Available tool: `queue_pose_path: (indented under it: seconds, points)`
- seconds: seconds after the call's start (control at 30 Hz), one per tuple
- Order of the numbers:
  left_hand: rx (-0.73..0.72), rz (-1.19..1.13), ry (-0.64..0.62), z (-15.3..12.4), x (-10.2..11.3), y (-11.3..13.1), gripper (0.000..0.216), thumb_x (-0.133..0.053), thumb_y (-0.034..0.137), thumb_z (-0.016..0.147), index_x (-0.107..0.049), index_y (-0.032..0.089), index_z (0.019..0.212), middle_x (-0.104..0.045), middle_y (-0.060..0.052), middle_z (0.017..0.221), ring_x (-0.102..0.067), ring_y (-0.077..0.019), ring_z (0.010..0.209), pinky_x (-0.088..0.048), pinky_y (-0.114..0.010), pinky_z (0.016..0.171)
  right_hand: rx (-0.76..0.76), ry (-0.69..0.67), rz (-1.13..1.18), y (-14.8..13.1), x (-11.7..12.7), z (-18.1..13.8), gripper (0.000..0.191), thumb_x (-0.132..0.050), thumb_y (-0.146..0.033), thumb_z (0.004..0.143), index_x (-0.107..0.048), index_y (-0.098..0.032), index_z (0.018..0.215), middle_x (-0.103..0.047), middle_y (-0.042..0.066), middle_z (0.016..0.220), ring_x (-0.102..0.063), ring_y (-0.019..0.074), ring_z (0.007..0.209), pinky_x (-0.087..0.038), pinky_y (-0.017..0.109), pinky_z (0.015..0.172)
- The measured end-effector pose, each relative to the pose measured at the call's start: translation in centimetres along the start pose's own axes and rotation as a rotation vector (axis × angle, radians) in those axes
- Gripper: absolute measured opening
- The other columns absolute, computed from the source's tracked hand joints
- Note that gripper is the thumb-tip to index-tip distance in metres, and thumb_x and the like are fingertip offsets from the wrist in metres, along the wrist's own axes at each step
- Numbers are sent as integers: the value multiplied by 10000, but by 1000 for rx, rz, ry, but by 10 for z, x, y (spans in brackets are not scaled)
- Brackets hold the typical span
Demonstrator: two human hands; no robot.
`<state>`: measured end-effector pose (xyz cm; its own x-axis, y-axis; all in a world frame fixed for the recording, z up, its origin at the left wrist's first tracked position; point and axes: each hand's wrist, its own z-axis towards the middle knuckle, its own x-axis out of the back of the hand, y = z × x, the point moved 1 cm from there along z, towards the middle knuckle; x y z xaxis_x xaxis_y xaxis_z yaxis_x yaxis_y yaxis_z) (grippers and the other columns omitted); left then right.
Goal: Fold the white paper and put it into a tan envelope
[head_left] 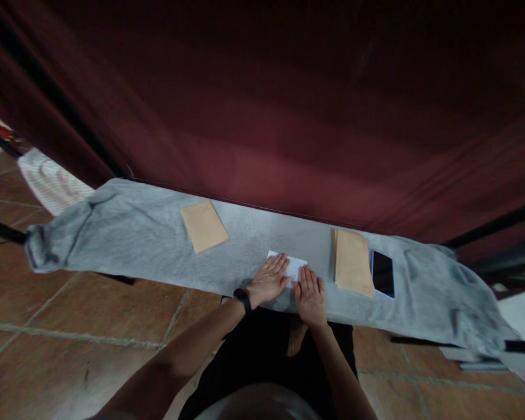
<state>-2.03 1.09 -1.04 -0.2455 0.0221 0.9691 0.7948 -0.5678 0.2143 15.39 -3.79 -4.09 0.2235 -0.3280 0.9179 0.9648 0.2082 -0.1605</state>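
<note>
A white sheet (296, 266) is laid on the near edge of a narrow surface covered by a grey cloth (135, 233), directly in front of the person. Both hands are spread flat on it. The left hand (269, 281), with a black wristband (243, 300) at the wrist, is pressed palm-down over the sheet's left part. The right hand (310, 296) is laid palm-down over its near right corner. Neither hand is closed around anything: the fingers are extended and held together, so the sheet is held by downward pressure only. This flat contact is judged to keep the sheet pinned and smooth against the soft cloth, which would otherwise let it slide or curl. The sheet appears small, rectangular and plain, with its far right corner left uncovered; whether it is folded cannot be told, since most of it is hidden under the hands. A single brown envelope (204, 226) is placed well apart to the left, turned at a slight angle. A stack of brown envelopes (353, 261) is set near the right hand, with a phone (382, 273) lying face-up just beside it, within easy reach. A dark red curtain (289, 116) hangs behind the surface, and a tiled floor (70, 315) is seen below.
</note>
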Motion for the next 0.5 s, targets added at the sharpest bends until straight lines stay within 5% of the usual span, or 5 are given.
queue_pose_path:
  seconds: [0.27, 0.5]
  points:
    - [166, 71, 84, -11, 0, -25, 571, -290, 366, 1004, -331, 96, 1505, -330, -129, 1578, -239, -214, 1483, -169, -411, 1218, -37, 0, -22, -5, 6, 7, 506, -316, -309, 1022, -415, -99, 1471, -463, 159, 1491, -408, 296, 1387, -238, 519, 1150]
    - [160, 131, 75, -10, -1, -25, 571, -311, 291, 974, -328, 86, 1506, -328, -137, 1576, -216, -224, 1490, -176, -438, 1216, -7, -55, 42, -48, -3, 46, 465, -311, -253, 1027, -482, -78, 1422, -473, 151, 1483, -401, 248, 1406, -283, 433, 1159]
